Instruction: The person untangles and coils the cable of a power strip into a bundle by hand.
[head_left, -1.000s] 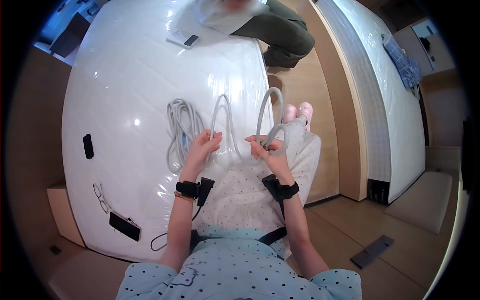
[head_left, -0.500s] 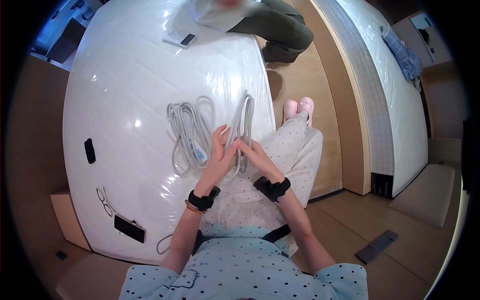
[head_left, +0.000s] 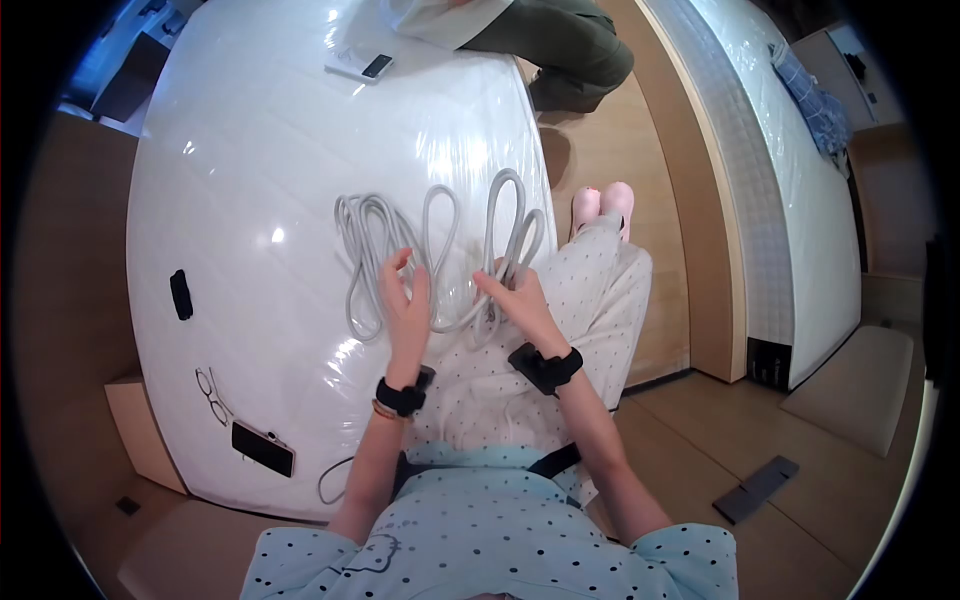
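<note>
Grey, round, plastic-sheathed cable, centre of frame: coiled on white film-wrapped mattress, looped within clasping right hand, beside left hand with fingers apart; probably light, springy; grip at gathered loops.

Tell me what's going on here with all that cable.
A person at the edge of a plastic-covered mattress is handling grey cable. The right hand holds a few loops of it. The left hand is open, thumb and index finger apart, close to another stretch; whether it touches is hard to tell. More cable lies in a loose coil on the mattress, with glasses and a phone farther left.
</note>
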